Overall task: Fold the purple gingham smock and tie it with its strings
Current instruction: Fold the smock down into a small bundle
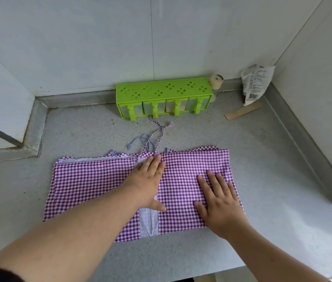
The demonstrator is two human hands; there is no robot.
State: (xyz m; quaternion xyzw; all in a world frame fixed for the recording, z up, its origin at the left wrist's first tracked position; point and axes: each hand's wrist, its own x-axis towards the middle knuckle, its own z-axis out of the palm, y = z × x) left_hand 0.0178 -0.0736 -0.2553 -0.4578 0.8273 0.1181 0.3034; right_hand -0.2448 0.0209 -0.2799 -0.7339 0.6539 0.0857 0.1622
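- The purple gingham smock [91,184] lies flat on the grey speckled countertop [263,163], near its front edge and roughly midway between the left and right walls.
- Folding looks underway: 2 side panels appear turned in toward the middle, leaving a pale strip of the reverse side [148,222] showing between them. Whether that counts as 1 fold or 2 I cannot tell for certain.
- Judging by its wide, flat shape, more folds are needed to make a compact bundle.
- The strings [157,133] trail loose from the smock's far edge toward the back of the countertop, crossing each other but not knotted, so tying is not yet done.
- The left hand [146,180] is spread flat, fingers straight, pressing on the smock along the middle seam, fingertips near the far edge where the strings start. It holds nothing.
- The right hand [220,202] is also spread flat, fingers splayed, pressing the right panel. It holds nothing.
- Against the back wall stand a green spice rack [161,92], a small jar [216,81] at its right end, and a crumpled packet [255,84] in the right back corner, with a wooden strip [242,113] lying in front of it.
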